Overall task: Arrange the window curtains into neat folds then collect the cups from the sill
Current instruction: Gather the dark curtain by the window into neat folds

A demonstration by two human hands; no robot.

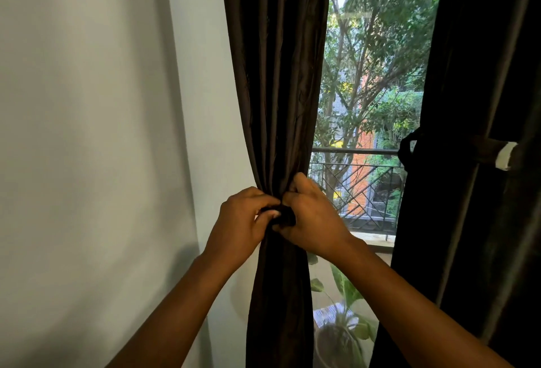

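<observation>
A dark brown left curtain (278,80) hangs gathered into a narrow bundle beside the window. At its waist, a dark tieback band (284,215) wraps the bundle. My left hand (243,221) pinches the band from the left. My right hand (313,218) grips the band and the curtain from the right. The right curtain (468,162) hangs at the far side, cinched by its own tieback (494,152). No cups show in view.
A pale wall (102,133) fills the left. Through the window (374,74) I see trees and a balcony railing (357,186). A potted plant (342,323) stands low between the curtains, behind the glass or near it.
</observation>
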